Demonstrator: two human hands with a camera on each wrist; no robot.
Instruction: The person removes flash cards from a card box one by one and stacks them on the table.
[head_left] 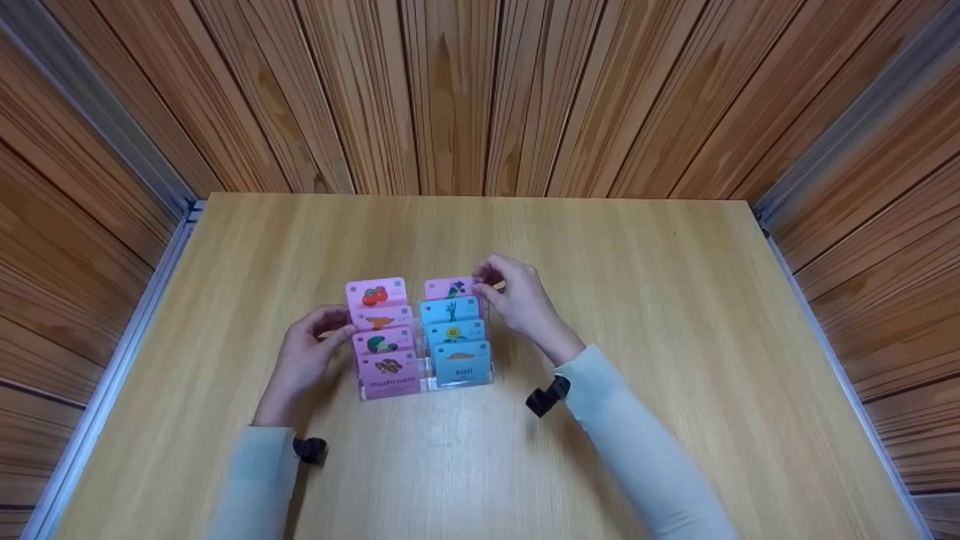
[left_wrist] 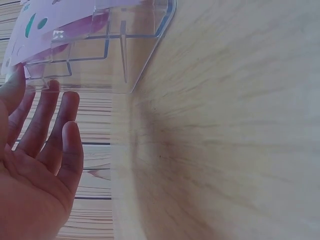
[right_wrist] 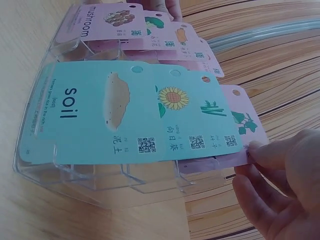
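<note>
Wood-grained panels [head_left: 450, 97] surround a pale bench [head_left: 637, 300]. Right fingers [right_wrist: 252, 197] pinch the rearmost pink card [right_wrist: 245, 122] by its edge, thumb opposed, leaving its picture uncovered. Left fingers [left_wrist: 44, 105], mostly extended, lightly hold the clear stand [head_left: 427, 385] at its side, probably steadying it. Smooth, round-cornered pink and blue cards [head_left: 463, 365] climb its stepped, transparent plastic in two columns.

Passage over the tabletop [head_left: 637, 247] lies at the rack [head_left: 428, 385]'s six o'clock; left hand [head_left: 304, 351] blocks nine, right hand [head_left: 519, 297] two.
</note>
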